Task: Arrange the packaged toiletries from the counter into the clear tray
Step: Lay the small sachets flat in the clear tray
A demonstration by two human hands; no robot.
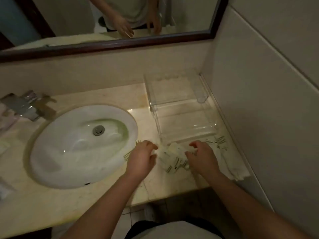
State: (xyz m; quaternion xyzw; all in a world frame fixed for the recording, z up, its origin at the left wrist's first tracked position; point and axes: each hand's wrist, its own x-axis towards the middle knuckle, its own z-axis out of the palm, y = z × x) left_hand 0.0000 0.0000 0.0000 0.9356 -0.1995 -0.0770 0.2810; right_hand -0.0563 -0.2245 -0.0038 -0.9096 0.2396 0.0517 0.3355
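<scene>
- I see a loose heap of small white packaged toiletries [172,156] with dark striped printing lying on the pale marble counter [96,200], just in front of the near edge of the clear tray.
- Orientation: the packets lie crossed and overlapping; I cannot give one long axis for the heap. One striped packet [220,142] at the right lies apart, its long axis running left to right along the tray's near wall.
- The clear acrylic tray [183,118], rectangular with dividers, sits against the right wall, long axis running away from me; its compartments appear bare.
- Left hand [140,159]: on the left side of the heap, fingers curled and closing on a packet edge; a striped packet end shows beneath the hand by the basin rim.
- Right hand [202,157]: on the right side of the heap, fingers bent down onto the packets; whether it pinches one I cannot tell.
- A folded white cloth [233,168] lies right of the right hand.
- The white oval sink basin [82,145] lies left of the hands, a chrome tap [25,105] beyond it.
</scene>
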